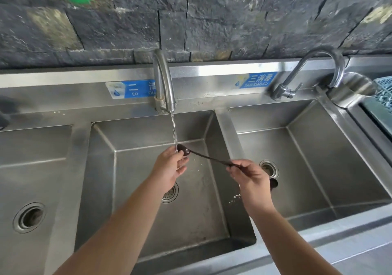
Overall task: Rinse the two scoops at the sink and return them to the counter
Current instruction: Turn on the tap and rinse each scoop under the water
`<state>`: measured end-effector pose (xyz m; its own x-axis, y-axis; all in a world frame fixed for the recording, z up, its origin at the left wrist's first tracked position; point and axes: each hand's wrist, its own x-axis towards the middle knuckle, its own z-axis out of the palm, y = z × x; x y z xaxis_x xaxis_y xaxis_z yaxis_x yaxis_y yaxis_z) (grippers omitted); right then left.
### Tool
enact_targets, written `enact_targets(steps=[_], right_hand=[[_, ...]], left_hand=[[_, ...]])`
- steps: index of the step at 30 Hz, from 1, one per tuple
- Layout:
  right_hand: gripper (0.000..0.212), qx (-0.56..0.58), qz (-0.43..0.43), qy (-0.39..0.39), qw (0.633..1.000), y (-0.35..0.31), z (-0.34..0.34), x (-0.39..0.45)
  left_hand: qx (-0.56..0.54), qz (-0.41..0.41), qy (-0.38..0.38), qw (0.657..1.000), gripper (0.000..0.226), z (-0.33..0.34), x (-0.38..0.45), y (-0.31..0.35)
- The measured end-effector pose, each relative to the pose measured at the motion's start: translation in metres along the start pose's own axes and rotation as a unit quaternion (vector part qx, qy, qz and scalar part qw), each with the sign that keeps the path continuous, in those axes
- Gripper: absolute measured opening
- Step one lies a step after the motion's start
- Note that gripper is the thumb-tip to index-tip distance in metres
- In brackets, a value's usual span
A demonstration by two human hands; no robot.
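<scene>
Head camera looks down on the middle sink basin (pixel 148 243). A dark scoop (pixel 203 157) stretches between both hands: the right hand (pixel 252 177) pinches its handle, while the left hand (pixel 171 166), fingers seemingly loose, touches the bowl under the running tap (pixel 164 83).

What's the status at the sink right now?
Right hand grips scoop handle. Left hand rubs its bowl under the tap stream, middle basin. Nothing in the way.
</scene>
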<state>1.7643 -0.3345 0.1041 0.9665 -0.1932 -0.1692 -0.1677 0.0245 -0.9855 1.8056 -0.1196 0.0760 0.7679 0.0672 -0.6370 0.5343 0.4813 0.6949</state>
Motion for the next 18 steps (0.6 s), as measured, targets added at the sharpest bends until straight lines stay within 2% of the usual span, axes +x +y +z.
enact_targets(steps=[4, 6, 8, 12, 16, 18], right_hand=[[0.021, -0.137, -0.133, -0.095, 0.977, -0.002, 0.005, -0.028], [0.007, -0.217, -0.199, -0.123, 0.948, -0.001, 0.008, -0.039], [0.003, -0.278, -0.253, -0.131, 0.917, 0.006, 0.011, -0.048], [0.009, -0.33, -0.264, -0.134, 0.896, 0.021, 0.019, -0.065], [0.018, -0.353, -0.33, -0.147, 0.863, 0.028, 0.018, -0.074], [0.026, -0.35, -0.343, -0.14, 0.86, 0.027, 0.012, -0.074]], left_hand=[[-0.069, -0.078, -0.034, 0.994, 0.008, 0.0, 0.005, -0.015], [-0.113, -0.096, -0.029, 0.989, 0.016, -0.002, 0.004, -0.02], [-0.145, -0.125, -0.017, 0.981, 0.021, -0.003, 0.0, -0.026], [-0.126, -0.189, -0.051, 0.972, 0.016, -0.002, -0.017, -0.04], [-0.132, -0.198, -0.107, 0.965, 0.012, 0.005, -0.029, -0.043], [-0.124, -0.193, -0.133, 0.964, 0.016, 0.016, -0.031, -0.043]])
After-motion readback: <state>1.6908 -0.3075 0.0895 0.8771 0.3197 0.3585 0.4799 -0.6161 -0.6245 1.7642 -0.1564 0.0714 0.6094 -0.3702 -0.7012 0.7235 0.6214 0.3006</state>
